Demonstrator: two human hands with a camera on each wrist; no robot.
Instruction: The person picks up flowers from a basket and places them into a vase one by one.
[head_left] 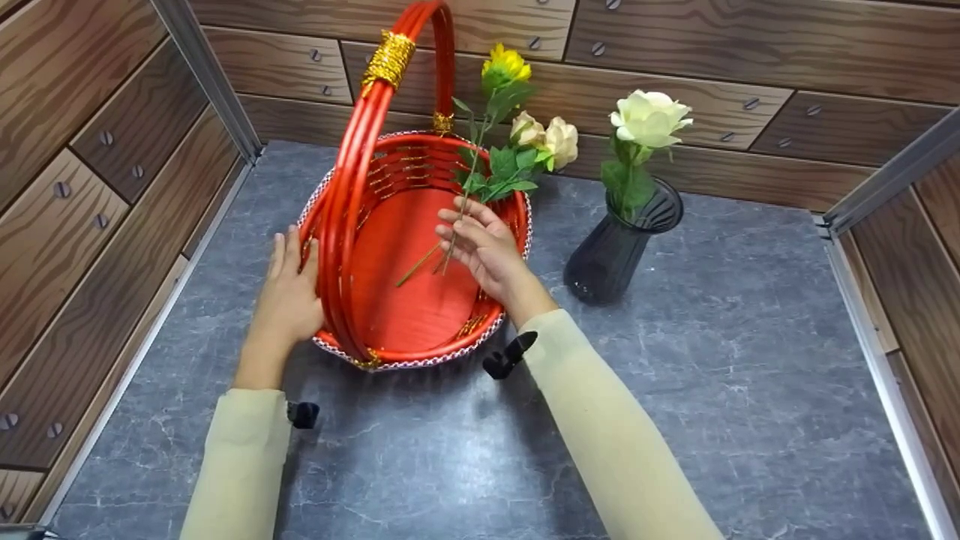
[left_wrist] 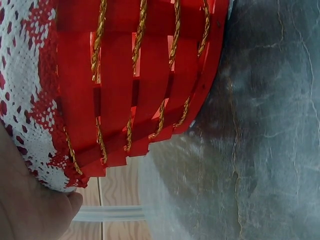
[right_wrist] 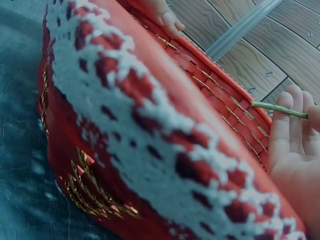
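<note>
A red woven basket (head_left: 412,300) with a tall handle (head_left: 360,172) and white lace trim (left_wrist: 22,85) stands on the grey surface. My left hand (head_left: 289,300) holds its left rim; in the right wrist view, fingertips (right_wrist: 167,17) of that hand lap over the edge. Above the basket's inside, my right hand (head_left: 487,251) pinches thin flower stems (head_left: 457,225). They lead up to a yellow flower (head_left: 506,67) and cream roses (head_left: 560,141) with green leaves (head_left: 510,166). In the right wrist view a cut stem end (right_wrist: 270,106) sticks out past the fingers.
Right of the basket, a dark glass vase (head_left: 607,259) holds one white rose (head_left: 651,118). Wood-patterned panels (head_left: 675,82) wall the grey surface (head_left: 750,375) at the back and both sides, with metal strips (head_left: 885,360) along the edges.
</note>
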